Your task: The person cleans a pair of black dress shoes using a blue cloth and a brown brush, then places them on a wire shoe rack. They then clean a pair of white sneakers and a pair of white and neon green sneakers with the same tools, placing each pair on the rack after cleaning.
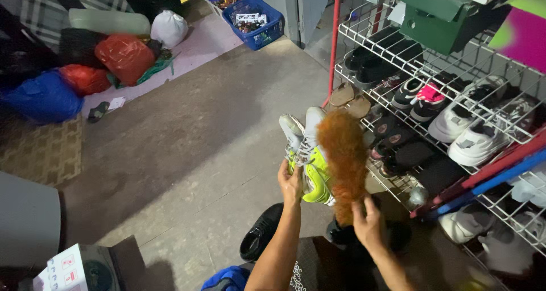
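Left hand (290,184) grips neon-yellow sneakers (310,154) mid-air beside the wire shoe rack (455,58); right hand (368,223) pinches orange duster (343,157) against them. Risk: loose one-handed hold, a sneaker could slip onto black shoes (261,231) below.

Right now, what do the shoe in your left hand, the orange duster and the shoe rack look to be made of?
The sneaker looks like glossy neon-yellow synthetic with white mesh or fabric at the toe and white laces; the left hand holds it. The duster, in the right hand, looks like fluffy orange fibre, probably synthetic. The rack looks like white-coated metal wire, going by its thin grid.
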